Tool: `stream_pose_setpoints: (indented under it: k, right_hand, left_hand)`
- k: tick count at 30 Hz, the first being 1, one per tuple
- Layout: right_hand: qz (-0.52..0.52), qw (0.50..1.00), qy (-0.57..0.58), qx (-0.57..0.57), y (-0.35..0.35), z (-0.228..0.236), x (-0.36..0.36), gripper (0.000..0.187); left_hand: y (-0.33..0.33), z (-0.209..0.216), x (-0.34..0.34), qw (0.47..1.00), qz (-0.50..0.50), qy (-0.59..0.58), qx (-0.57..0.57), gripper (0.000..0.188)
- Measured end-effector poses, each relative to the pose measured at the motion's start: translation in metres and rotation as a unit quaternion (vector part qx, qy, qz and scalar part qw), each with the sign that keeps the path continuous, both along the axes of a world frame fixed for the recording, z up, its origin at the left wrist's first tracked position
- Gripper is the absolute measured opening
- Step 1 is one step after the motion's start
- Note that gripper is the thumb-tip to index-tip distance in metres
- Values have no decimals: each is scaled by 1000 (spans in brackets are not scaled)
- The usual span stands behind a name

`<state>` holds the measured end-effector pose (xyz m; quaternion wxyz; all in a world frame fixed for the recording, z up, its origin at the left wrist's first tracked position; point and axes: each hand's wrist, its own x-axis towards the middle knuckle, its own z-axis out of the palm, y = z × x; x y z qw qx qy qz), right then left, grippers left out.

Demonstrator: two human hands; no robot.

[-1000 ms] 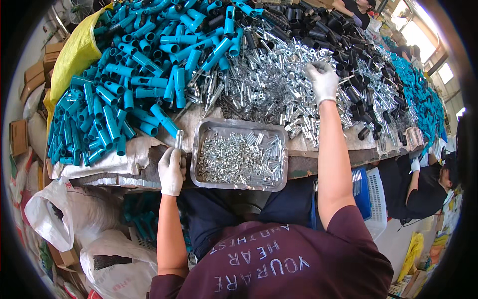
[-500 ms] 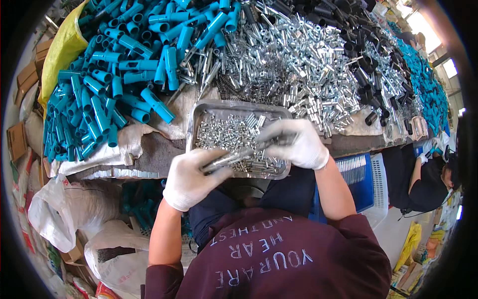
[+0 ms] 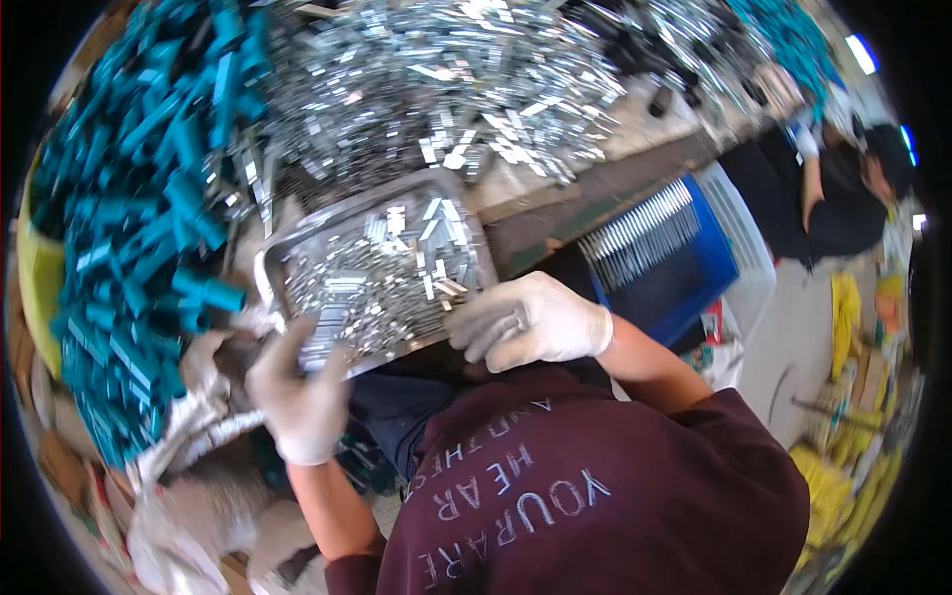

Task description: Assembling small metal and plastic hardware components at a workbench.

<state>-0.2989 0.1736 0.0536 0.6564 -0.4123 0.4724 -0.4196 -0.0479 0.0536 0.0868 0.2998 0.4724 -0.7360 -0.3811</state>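
Apparently, the left hand (image 3: 300, 402) is spreading, blurred, at the near-left corner of the metal tray (image 3: 349, 215); the right hand (image 3: 535, 319) is curling near its right side. Whether either is gripping anything, I cannot tell. Raised sides are probably keeping small metal parts (image 3: 377, 283) together; teal tubes (image 3: 183, 208) are lying leftward.

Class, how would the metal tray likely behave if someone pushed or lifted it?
The metal tray looks stiff, as its raised edges hold their shape. It would probably feel heavy, given the many small metal parts inside. If tilted, those loose parts would likely slide, as nothing visible fastens them.
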Motion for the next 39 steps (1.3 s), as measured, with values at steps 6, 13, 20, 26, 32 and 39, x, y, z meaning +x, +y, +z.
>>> stream_pose_setpoints:
  k: [6, 13, 20, 26, 32, 39]
  right_hand:
    - [-304, 929, 105, 185, 95, -116, -118, 30]
    - [-556, 640, 497, 186, 167, -256, -208, 27]
    - [-482, 553, 615, 290, 127, -239, -226, 22]
    - [-477, 589, 567, 323, 133, -249, -236, 22]
    - [-614, 578, 521, 137, 158, -226, -227, 28]
    - [-580, 802, -80, -118, 38, -34, -83, 21]
  left_hand:
    - [-47, -63, 53, 937, 247, 203, 142, 32]
    - [-52, -82, 60, 910, 292, 235, 177, 30]
    - [-51, -83, 58, 910, 295, 229, 179, 30]
    - [-48, -83, 55, 915, 320, 180, 165, 30]
    - [-34, -60, 51, 916, 282, 211, 190, 29]
    - [23, -9, -6, 942, 141, 191, 238, 9]
